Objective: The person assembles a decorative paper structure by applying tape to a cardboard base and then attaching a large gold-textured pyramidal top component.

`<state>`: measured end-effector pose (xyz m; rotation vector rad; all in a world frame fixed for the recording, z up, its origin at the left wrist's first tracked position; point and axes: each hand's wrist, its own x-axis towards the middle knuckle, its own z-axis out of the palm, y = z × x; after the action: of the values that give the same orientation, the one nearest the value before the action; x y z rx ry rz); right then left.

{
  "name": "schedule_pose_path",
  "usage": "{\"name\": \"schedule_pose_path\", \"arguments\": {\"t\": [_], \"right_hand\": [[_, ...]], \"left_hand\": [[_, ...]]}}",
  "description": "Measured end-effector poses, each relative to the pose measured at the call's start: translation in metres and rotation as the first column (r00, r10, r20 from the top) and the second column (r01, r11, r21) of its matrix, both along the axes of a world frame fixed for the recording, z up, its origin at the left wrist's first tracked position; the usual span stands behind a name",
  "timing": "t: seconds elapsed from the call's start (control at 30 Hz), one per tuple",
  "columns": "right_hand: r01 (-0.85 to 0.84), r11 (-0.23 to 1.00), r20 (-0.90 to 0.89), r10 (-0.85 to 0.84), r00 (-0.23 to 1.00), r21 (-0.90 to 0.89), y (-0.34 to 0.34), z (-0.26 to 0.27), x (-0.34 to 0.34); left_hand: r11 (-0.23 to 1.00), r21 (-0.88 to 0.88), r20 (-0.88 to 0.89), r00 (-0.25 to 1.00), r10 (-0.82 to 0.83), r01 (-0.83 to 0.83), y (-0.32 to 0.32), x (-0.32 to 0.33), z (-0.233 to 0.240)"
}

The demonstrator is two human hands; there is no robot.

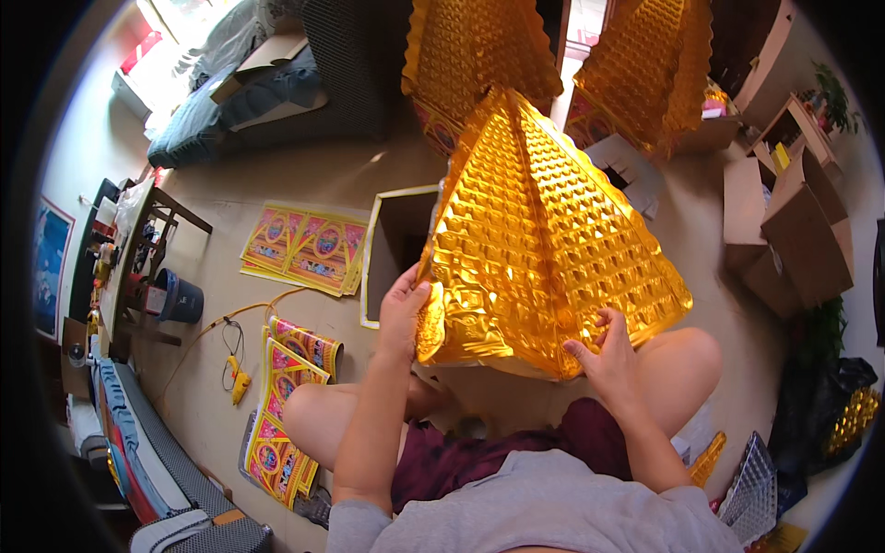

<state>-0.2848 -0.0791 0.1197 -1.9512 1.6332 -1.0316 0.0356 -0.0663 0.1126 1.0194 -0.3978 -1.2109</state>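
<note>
In front of me stands a gold, foil-like embossed roof-shaped piece [532, 242] with scalloped edges and a ridge down its middle. My left hand [401, 311] grips its lower left edge, thumb over a small gold embossed flap [430, 325]. By the lower right part of the piece, my right hand [612, 363] has its thumb and fingers apart. Its fingertips overlap the gold face, and I cannot tell whether they press on it. A white-and-yellow-edged dark open box [394, 235] is partly hidden behind the piece.
Two more gold roof-shaped pieces [484, 55] [646, 62] stand beyond. Printed colourful sheets [304, 245] lie on the floor at left, with more printed sheets [280, 428] by my knee. A yellow glue gun [240, 382] lies near an orange cord [207, 328]. Cardboard boxes [805, 228] stand right.
</note>
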Motion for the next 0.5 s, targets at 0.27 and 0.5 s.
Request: {"name": "schedule_pose_path", "arguments": {"t": [0.27,0.5], "right_hand": [[-0.074,0.943,-0.295,0.176,0.939,0.326,-0.037,-0.01,0.006],[-0.053,0.954,0.126,0.094,0.988,-0.295,-0.039,0.114,-0.005]], "left_hand": [[0.997,0.022,-0.015,0.997,-0.07,0.07,-0.025,-0.009,0.021],[0.949,-0.292,0.249,0.967,-0.047,0.121,-0.015,-0.003,0.132]]}}
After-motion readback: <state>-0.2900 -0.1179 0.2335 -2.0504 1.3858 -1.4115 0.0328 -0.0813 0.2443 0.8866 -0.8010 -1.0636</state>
